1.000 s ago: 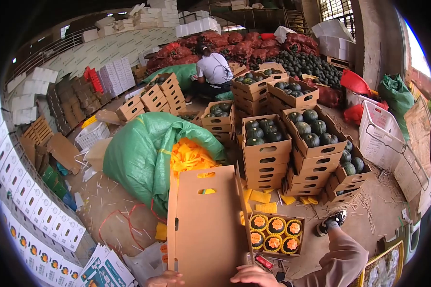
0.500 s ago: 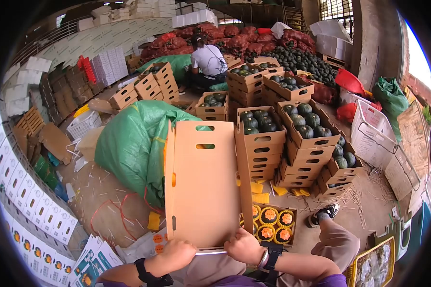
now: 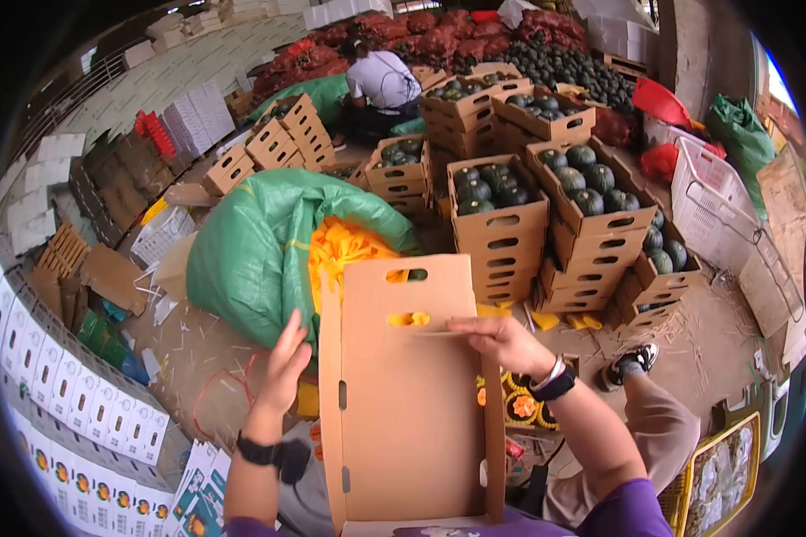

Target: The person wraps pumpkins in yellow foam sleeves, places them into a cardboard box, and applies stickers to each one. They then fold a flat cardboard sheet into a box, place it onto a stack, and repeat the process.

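Note:
A brown cardboard box (image 3: 407, 412), partly folded, lies lengthwise in front of me with its near end at my lap. Its side walls stand up, and the far end panel (image 3: 421, 291) lies flat with two handle holes. At the far right corner my right hand (image 3: 506, 345) has its fingers and thumb closed on a narrow flap, which points inward across the box. To the left of the box, my left hand (image 3: 285, 362) is raised and open, fingers stretched, apart from the cardboard.
A green sack (image 3: 242, 255) of orange-yellow packing material (image 3: 349, 251) stands ahead. Stacked boxes of dark green squashes (image 3: 493, 188) are to the right, with a crouching person (image 3: 381, 85) behind. A box of netted, labelled squashes (image 3: 522, 407) is partly hidden by my right arm. White cartons (image 3: 81, 376) line the left.
Both hands have left the box's near edge and moved forward, the right to the far corner, the left beside the box. The box has come nearer to me, uncovering the packing material.

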Demonstrator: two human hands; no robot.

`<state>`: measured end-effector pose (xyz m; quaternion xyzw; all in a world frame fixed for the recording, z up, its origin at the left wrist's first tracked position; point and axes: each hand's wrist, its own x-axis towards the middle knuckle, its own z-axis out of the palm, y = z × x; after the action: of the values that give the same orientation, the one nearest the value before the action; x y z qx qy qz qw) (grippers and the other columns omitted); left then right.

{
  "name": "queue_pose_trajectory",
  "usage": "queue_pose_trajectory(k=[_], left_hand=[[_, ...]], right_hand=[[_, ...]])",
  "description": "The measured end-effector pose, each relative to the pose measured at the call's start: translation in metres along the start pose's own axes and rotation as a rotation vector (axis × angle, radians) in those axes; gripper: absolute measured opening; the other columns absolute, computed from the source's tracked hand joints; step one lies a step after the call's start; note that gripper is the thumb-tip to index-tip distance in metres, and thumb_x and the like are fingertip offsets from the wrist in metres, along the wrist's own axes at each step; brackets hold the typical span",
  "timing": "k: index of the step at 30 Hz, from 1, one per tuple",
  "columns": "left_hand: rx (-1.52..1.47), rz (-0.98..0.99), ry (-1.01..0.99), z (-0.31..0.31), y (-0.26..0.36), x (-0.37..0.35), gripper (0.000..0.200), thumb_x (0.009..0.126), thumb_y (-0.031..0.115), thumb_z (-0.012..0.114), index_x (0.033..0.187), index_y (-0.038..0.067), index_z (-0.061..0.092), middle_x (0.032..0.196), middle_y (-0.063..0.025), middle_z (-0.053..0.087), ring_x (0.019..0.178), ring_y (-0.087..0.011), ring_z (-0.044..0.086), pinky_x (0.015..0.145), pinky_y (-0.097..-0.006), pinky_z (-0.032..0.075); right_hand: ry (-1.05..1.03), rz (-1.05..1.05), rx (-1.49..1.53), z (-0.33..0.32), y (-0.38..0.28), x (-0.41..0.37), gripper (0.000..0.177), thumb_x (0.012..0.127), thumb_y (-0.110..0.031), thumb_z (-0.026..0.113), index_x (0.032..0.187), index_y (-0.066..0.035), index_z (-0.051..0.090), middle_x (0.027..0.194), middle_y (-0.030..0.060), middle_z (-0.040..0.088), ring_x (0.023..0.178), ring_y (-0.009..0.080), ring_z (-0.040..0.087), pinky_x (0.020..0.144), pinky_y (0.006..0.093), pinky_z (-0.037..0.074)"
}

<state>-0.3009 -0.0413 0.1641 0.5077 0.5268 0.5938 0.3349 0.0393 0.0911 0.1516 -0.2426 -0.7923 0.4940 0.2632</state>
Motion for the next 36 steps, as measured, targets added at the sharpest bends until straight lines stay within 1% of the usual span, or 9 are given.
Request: queue_pose_trajectory(k=[5, 8, 14, 18, 20, 30, 32, 34, 36], left_hand=[[-0.156, -0.038, -0.186, 0.038, -0.016, 0.05, 0.03, 0.092, 0.024, 0.055, 0.111, 0.0, 0.052, 0.108, -0.0103, 0.057, 0.093, -0.0153, 0.056, 0.084, -0.0285, 0.043], [0.089, 0.273, -0.036, 0.05, -0.041, 0.048, 0.027, 0.092, 0.03, 0.056, 0.091, 0.004, 0.051, 0.083, -0.0011, 0.056, 0.073, -0.0094, 0.051, 0.067, -0.0227, 0.042], [-0.677, -0.018, 0.192, 0.069, -0.023, 0.029, 0.051, 0.088, 0.058, 0.049, 0.083, 0.007, 0.049, 0.07, 0.0014, 0.048, 0.066, -0.011, 0.049, 0.062, -0.0248, 0.04], [-0.198, -0.163, -0.633, 0.034, -0.005, 0.046, 0.055, 0.083, 0.051, 0.059, 0.105, 0.002, 0.056, 0.099, -0.0086, 0.055, 0.094, -0.0185, 0.054, 0.083, -0.0315, 0.044], [0.761, 0.084, -0.858, 0.054, 0.032, 0.056, 0.061, 0.066, 0.029, 0.078, 0.113, -0.002, 0.054, 0.114, -0.0165, 0.055, 0.106, -0.0288, 0.054, 0.09, -0.0362, 0.042], [1.513, 0.389, -0.668, 0.126, 0.017, 0.054, 0.038, 0.068, 0.023, 0.074, 0.094, 0.003, 0.056, 0.07, -0.0183, 0.063, 0.072, -0.0372, 0.062, 0.066, -0.0444, 0.049], [1.469, 0.157, -0.678, 0.131, 0.03, 0.044, 0.05, 0.068, 0.024, 0.075, 0.109, 0.003, 0.055, 0.093, -0.0225, 0.063, 0.092, -0.0365, 0.061, 0.08, -0.0437, 0.047], [1.282, 0.769, -0.657, 0.124, 0.058, 0.004, 0.07, 0.07, 0.027, 0.075, 0.127, 0.002, 0.044, 0.124, -0.0244, 0.05, 0.115, -0.038, 0.048, 0.096, -0.0455, 0.037], [1.008, 0.483, -1.07, 0.121, 0.093, -0.054, 0.074, 0.07, 0.032, 0.074, 0.131, 0.005, 0.043, 0.132, -0.0187, 0.044, 0.122, -0.0366, 0.042, 0.101, -0.0475, 0.032]], right_hand=[[0.264, 0.083, 0.249, -0.003, 0.022, 0.024, 0.069, 0.098, -0.046, 0.031, 0.146, -0.004, 0.005, 0.151, 0.0168, 0.017, 0.141, 0.0237, 0.011, 0.111, 0.0322, 0.015], [0.545, 0.004, 0.388, 0.009, 0.042, 0.035, 0.073, 0.098, -0.049, 0.027, 0.146, -0.003, -0.003, 0.141, 0.0188, 0.035, 0.135, 0.0246, 0.026, 0.109, 0.0329, 0.021], [0.482, -0.03, 1.12, 0.014, 0.05, 0.019, 0.051, 0.096, -0.051, 0.035, 0.098, -0.003, 0.054, 0.102, 0.0063, 0.059, 0.092, 0.0121, 0.053, 0.083, 0.0258, 0.042], [-0.062, -0.045, 0.107, -0.019, 0.006, 0.012, 0.055, 0.081, -0.035, 0.067, 0.12, 0.001, 0.05, 0.107, 0.0097, 0.056, 0.098, 0.0183, 0.053, 0.091, 0.029, 0.041], [-0.114, -0.154, -0.756, -0.006, -0.003, 0.019, 0.056, 0.074, -0.034, 0.072, 0.114, 0.001, 0.054, 0.106, 0.0161, 0.056, 0.1, 0.0289, 0.054, 0.088, 0.034, 0.044], [0.088, -0.152, -1.263, 0.005, -0.005, 0.014, 0.018, 0.079, -0.017, 0.055, 0.091, -0.009, 0.064, 0.082, 0.0118, 0.064, 0.077, 0.0262, 0.065, 0.064, 0.0343, 0.052], [0.078, -0.151, -1.248, -0.001, -0.008, 0.004, 0.017, 0.078, -0.018, 0.057, 0.09, -0.01, 0.065, 0.079, 0.0121, 0.064, 0.076, 0.0272, 0.065, 0.064, 0.0354, 0.052], [0.067, -0.024, -1.172, -0.023, 0.001, -0.013, 0.017, 0.076, -0.02, 0.06, 0.09, -0.01, 0.065, 0.076, 0.0121, 0.065, 0.076, 0.0283, 0.065, 0.065, 0.037, 0.051], [0.104, 0.168, -1.016, -0.052, 0.021, -0.041, 0.029, 0.069, -0.026, 0.07, 0.092, -0.009, 0.066, 0.079, 0.0127, 0.066, 0.08, 0.0299, 0.064, 0.071, 0.0391, 0.051]])
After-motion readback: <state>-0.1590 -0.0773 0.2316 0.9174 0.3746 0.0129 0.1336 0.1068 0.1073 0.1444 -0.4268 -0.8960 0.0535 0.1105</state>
